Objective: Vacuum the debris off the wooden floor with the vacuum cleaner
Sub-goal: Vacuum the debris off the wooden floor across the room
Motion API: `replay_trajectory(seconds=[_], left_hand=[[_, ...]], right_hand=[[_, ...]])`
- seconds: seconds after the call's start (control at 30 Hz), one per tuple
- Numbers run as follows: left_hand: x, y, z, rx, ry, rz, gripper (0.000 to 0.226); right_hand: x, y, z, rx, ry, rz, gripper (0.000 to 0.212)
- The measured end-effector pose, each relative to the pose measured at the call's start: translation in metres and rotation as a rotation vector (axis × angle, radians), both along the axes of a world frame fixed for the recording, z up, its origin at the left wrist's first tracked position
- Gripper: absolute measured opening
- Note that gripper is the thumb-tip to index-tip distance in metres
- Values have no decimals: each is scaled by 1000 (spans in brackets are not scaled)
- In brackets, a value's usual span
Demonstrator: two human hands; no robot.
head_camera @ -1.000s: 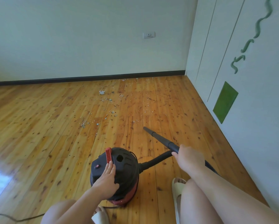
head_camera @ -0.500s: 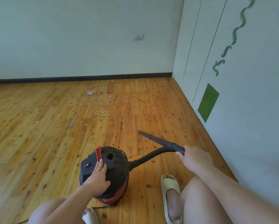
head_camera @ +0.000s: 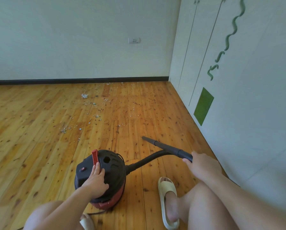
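Black-and-red vacuum cleaner [head_camera: 105, 173] at 6 o'clock on wooden floor [head_camera: 31, 146], left hand [head_camera: 95, 180] flat on top, grip open, right hand [head_camera: 202, 165] grip closed round nozzle tube [head_camera: 167, 147], debris [head_camera: 89, 110] scattered at 12 o'clock

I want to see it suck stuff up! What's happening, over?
Left hand on vacuum cleaner. Right hand holds nozzle tube. Debris untouched ahead. Path clear.

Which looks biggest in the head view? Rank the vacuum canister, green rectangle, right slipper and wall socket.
1. vacuum canister
2. green rectangle and right slipper: alike, and the slipper is nearer, so unranked
3. wall socket
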State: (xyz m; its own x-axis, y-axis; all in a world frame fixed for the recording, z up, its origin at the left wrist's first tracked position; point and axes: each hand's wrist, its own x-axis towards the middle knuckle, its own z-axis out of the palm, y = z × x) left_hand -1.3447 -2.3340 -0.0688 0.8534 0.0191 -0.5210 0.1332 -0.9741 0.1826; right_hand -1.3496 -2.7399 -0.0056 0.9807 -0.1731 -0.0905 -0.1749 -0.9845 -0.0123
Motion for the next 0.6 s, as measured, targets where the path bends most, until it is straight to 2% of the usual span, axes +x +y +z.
replay_trajectory(seconds=[0.2,0.33,0.6], left_hand=[[-1,2,-2,-9,-5,-6,82],[0,4,-1,-13,0,-6,81],[5,-1,-3,-23,-21,-5,83]], right_hand=[[0,8,-3,40,17,142,58],[-3,15,1,54,43,207,57],[4,30,-5,12,8,144,49]])
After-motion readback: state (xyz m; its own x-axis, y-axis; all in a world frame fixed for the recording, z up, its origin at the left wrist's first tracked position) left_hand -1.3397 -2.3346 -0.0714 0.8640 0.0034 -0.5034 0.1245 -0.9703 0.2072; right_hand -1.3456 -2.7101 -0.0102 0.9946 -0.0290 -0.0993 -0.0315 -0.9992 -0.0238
